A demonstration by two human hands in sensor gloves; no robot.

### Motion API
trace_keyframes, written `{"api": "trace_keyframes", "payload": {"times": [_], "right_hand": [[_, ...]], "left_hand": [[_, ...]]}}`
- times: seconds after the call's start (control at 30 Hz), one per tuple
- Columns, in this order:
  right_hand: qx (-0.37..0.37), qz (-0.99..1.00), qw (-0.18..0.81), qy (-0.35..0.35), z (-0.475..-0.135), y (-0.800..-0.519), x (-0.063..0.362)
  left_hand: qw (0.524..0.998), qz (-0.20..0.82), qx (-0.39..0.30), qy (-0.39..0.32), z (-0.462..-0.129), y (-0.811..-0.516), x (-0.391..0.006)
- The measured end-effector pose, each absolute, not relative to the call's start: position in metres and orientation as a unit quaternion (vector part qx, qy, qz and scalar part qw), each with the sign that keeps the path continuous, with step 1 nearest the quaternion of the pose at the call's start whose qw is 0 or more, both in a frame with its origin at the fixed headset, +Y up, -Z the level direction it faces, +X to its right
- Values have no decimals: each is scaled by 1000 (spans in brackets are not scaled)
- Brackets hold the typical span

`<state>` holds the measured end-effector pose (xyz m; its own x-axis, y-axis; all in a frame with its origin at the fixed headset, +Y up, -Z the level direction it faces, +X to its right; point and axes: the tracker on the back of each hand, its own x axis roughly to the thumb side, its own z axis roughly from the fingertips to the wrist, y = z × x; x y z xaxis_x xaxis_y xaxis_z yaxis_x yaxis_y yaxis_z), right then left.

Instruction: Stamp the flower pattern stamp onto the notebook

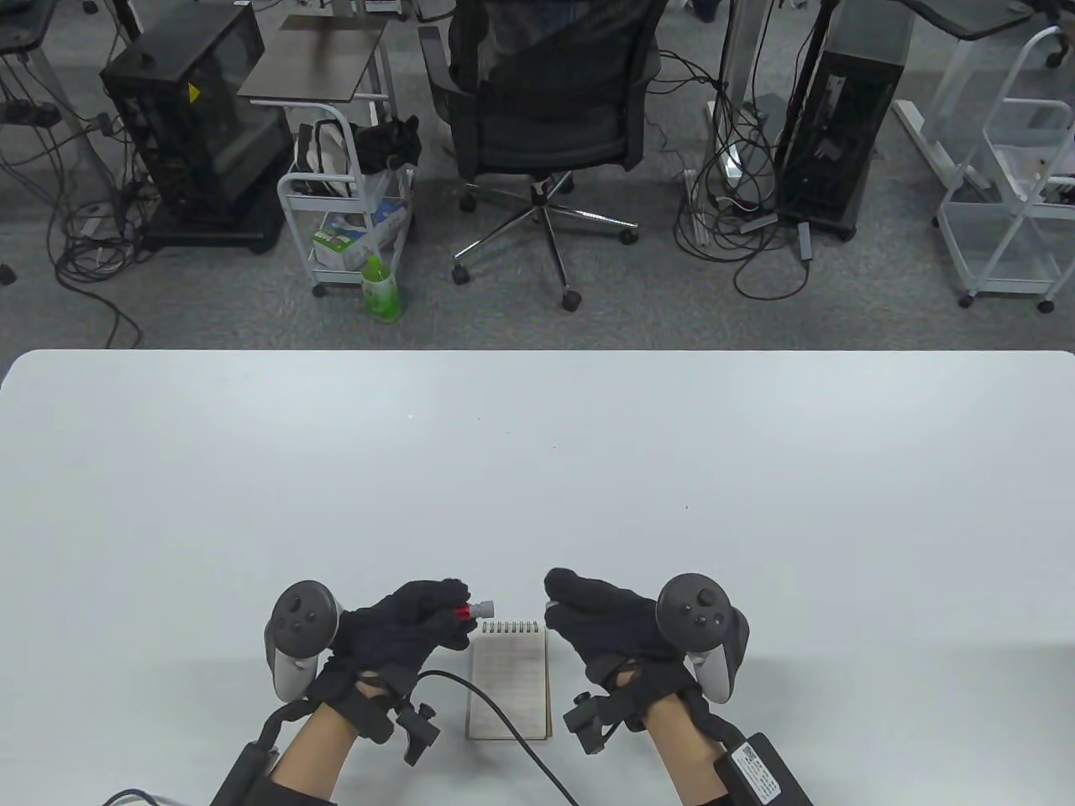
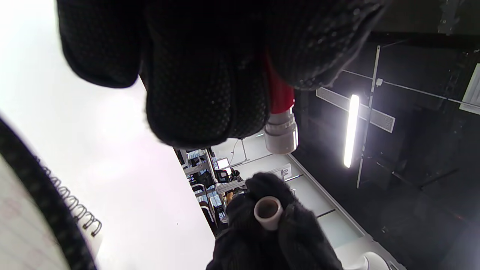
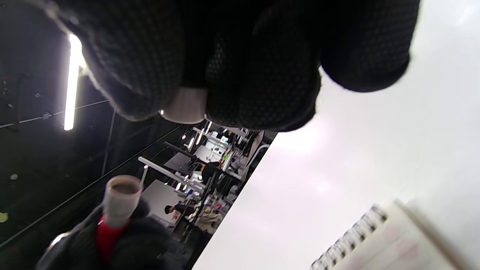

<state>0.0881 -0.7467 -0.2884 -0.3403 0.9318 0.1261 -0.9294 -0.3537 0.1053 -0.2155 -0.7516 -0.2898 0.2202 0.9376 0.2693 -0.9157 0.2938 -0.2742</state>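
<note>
A small spiral notebook [image 1: 510, 681] lies open on the white table [image 1: 537, 470] between my hands, its coil at the far edge; it also shows in the left wrist view [image 2: 22, 232] and the right wrist view [image 3: 378, 240]. My left hand [image 1: 420, 625] grips the stamp [image 1: 474, 610], a red barrel with a grey-white tip pointing right, just above the notebook's far left corner. The stamp shows in the left wrist view [image 2: 280, 120] and the right wrist view [image 3: 119, 204]. My right hand [image 1: 588, 609] pinches the stamp's white cap [image 3: 184, 107], which also shows in the left wrist view [image 2: 267, 212].
A black cable [image 1: 495, 714] runs from my left wrist across the notebook's left side. Beyond the table's far edge stand an office chair [image 1: 546, 126], a white cart [image 1: 348, 218] and computer towers.
</note>
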Motion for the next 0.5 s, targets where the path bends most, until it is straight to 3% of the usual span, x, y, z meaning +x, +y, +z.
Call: {"api": "trace_keyframes", "payload": {"times": [0.13,0.5], "right_hand": [[70,765,638,48,-288,-754,85],[89,758,643,68,-287,-757,79]], "left_hand": [[773,601,-35,-198,-288,-753,-204],[772,598,-48,-212,-286,-754,-189]]}}
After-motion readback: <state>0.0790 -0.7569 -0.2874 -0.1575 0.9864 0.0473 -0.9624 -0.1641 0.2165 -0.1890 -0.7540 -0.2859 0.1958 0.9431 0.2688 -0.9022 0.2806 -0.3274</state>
